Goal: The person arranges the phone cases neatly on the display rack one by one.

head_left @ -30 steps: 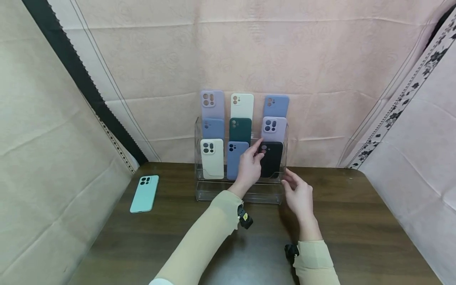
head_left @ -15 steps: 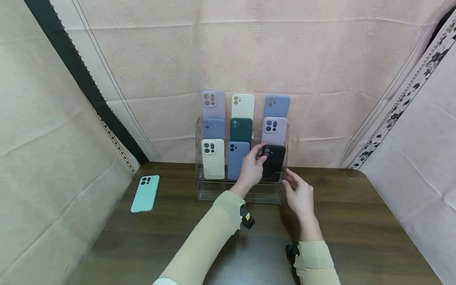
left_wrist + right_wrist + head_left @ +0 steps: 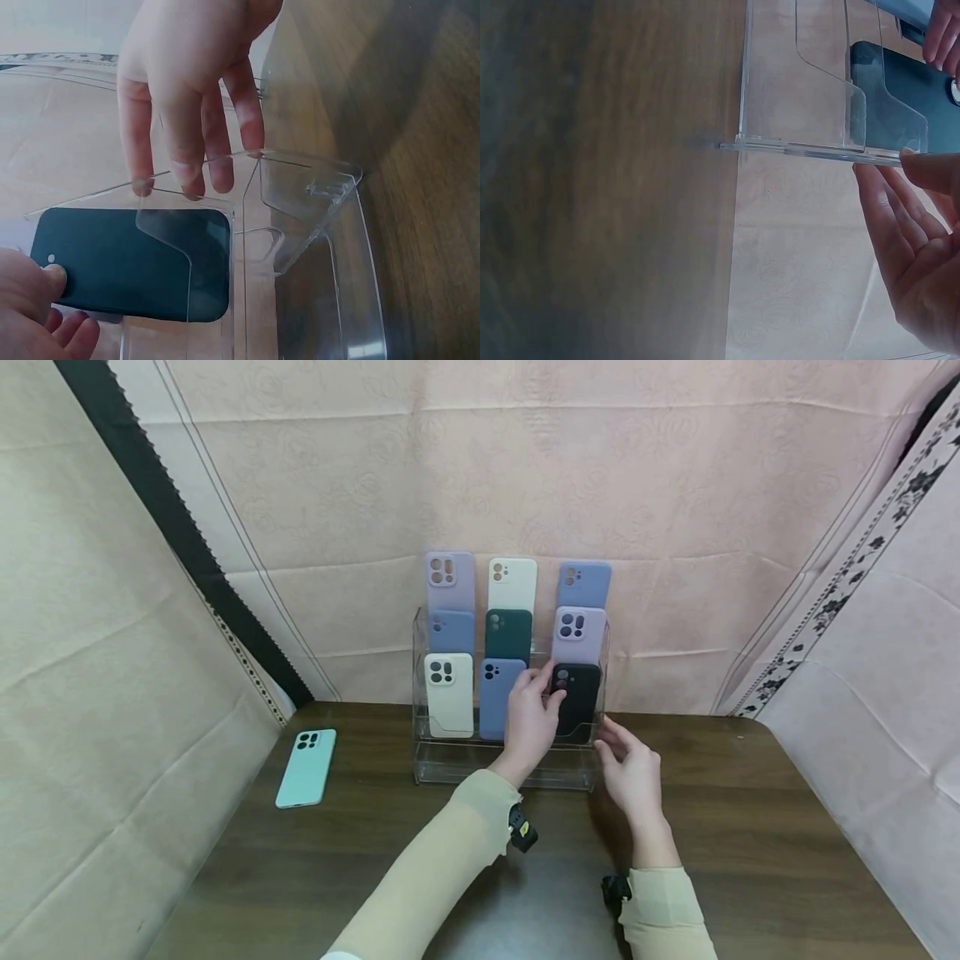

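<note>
A black phone case [image 3: 577, 697] stands in the front right slot of a clear tiered display stand [image 3: 501, 768]. My left hand [image 3: 531, 722] holds this case near its upper left edge. In the left wrist view the thumb [image 3: 54, 283] lies on its face beside a small hole, and other fingers show under its edge. My right hand [image 3: 633, 777] grips the right side wall of the stand. The right wrist view shows that thumb [image 3: 930, 171] at the wall's edge and fingers on its outer side.
Beside the black case stand a blue case [image 3: 501, 697] and a white case [image 3: 450, 693]. Behind rise a dark green case [image 3: 507, 633], a lavender case [image 3: 577, 635] and several more. A mint phone case [image 3: 306, 768] lies on the wooden table [image 3: 360, 860] at left.
The black case has sunk slightly lower in its front slot, and my left hand has moved down and a little right with it. My right hand stays at the stand's side.
</note>
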Demonstrator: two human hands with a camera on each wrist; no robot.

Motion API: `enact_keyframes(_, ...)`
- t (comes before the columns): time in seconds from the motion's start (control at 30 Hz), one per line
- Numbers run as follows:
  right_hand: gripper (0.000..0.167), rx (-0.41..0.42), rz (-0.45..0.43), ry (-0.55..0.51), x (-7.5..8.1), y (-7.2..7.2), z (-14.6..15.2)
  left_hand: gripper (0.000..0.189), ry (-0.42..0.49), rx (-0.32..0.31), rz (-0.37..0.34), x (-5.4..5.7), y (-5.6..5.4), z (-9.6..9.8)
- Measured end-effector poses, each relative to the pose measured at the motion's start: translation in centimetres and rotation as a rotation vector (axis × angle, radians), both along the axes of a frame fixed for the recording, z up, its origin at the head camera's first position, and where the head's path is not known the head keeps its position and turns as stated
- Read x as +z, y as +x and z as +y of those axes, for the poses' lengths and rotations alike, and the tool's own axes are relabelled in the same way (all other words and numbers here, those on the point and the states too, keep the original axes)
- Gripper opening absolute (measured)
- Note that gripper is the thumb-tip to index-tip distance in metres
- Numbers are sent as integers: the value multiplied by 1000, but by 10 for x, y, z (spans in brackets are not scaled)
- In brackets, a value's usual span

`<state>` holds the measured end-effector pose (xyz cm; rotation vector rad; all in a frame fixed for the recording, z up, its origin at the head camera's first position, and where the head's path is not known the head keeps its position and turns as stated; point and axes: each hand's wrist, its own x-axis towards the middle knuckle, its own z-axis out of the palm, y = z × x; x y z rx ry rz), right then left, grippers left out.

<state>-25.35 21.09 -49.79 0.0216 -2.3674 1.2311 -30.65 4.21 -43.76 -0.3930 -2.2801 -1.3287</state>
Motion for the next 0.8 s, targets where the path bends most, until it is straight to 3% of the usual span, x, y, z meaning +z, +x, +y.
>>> enact_keyframes(0.23,42,-7,-16,1,-1,-1,1,45,163,-85,51,-6,9,-16)
enact_keyframes(0.4,41,-2,-4,10,-1,-1,-1,36,201,-156,24,-15,20,-43)
enact_keyframes(0.6,42,-3,-11,5,-1,0,0,37,197,-212,-37,-23,31,-87)
enact_keyframes(0.8,42,-4,-21,-2,-1,-1,0,34,170,-268,-150,-33,40,-147)
